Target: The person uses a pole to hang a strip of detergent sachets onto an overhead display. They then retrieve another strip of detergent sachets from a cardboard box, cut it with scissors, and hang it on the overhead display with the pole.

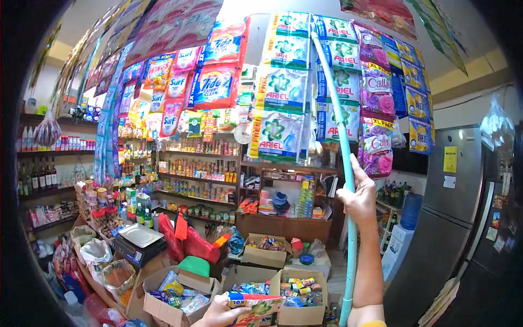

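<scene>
My right hand (359, 193) is wrapped around a long turquoise pole (344, 144), its index finger stretched along the shaft. The pole rises steeply, its tip up among strips of hanging Ariel detergent sachets (280, 133). Whether the tip touches or hooks anything there I cannot tell. Low in the view, my left hand (220, 313) grips a detergent sachet pack (253, 305) with a red, white and green front marked 10X. Its lower part runs out of the frame. To the right of the pole hang pink Calla packs (377, 144); Tide packs (215, 87) hang to the left.
Open cardboard boxes (302, 316) filled with packets stand below my hands. On the left are a weighing scale (140, 240) and sacks (97, 253). Stocked shelves (199, 169) line the back. A grey refrigerator (449, 191) and a water dispenser (397, 245) stand on the right.
</scene>
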Demonstrator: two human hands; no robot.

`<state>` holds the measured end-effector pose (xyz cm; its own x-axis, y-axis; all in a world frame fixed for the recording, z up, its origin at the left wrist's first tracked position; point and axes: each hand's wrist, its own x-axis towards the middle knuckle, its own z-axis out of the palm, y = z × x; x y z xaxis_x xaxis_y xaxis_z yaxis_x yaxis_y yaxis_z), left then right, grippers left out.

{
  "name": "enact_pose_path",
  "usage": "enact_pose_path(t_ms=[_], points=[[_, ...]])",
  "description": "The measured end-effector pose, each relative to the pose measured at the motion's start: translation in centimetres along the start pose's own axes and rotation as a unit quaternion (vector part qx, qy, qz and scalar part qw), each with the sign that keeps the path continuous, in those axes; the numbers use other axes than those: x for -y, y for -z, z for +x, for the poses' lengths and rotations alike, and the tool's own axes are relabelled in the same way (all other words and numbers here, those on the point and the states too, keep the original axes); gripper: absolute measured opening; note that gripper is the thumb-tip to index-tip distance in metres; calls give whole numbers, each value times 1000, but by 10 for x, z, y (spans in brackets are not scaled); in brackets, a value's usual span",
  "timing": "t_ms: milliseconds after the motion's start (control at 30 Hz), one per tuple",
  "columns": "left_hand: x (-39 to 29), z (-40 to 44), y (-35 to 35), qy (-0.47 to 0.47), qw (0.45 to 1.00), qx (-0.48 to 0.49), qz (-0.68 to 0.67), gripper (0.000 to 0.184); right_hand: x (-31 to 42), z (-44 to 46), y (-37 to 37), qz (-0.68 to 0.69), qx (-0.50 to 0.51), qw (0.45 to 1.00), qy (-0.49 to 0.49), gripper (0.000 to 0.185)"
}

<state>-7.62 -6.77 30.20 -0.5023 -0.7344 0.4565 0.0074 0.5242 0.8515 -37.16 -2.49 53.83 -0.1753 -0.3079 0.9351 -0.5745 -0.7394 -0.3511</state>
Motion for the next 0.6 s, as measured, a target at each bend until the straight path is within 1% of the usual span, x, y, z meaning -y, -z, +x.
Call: enact_pose_path(t_ms=[67,133,167,200,233,267,300,333,367,400,433,467,533,567,600], points=[[10,3,-1,-2,1000,3,13,25,-2,0,4,-11,4,1000,-19,70],[15,11,2,-86,994,-12,62,27,-2,-1,5,-20,-5,1000,-4,70],[20,12,5,-116,989,-18,86,28,-3,0,3,-20,-12,1000,19,69],[25,14,6,-116,992,-23,43,31,-6,-1,-1,-17,-12,999,32,69],[22,17,12,-85,994,-25,67,29,-10,-1,-6,-38,-30,997,66,69],[20,25,23,-99,993,-10,66,26,-14,0,-9,-58,-44,993,93,69],[28,34,33,-105,992,-24,72,24,-17,-1,-8,-83,-43,993,73,68],[22,44,45,-78,996,-14,33,21,-11,-5,-10,-90,-42,994,43,68],[14,50,52,-35,998,-45,-33,25,-5,-10,-11,-97,-40,994,12,68],[1,57,59,21,992,-46,-114,28,2,-15,-15,-85,-43,995,-24,67],[-9,63,68,18,985,-47,-167,31,-1,-21,-16,-68,-49,996,-28,67],[-10,70,76,4,983,-48,-176,28,-2,-22,-15,-50,-57,997,-27,67],[-20,77,82,1,971,-67,-231,27,-3,-33,-16,-61,-55,996,-29,67],[-22,81,84,4,970,-78,-229,25,-4,-39,-20,-68,-72,995,-34,66],[-21,84,87,-2,971,-68,-229,26,-5,-45,-24,-75,-91,992,-34,66]])
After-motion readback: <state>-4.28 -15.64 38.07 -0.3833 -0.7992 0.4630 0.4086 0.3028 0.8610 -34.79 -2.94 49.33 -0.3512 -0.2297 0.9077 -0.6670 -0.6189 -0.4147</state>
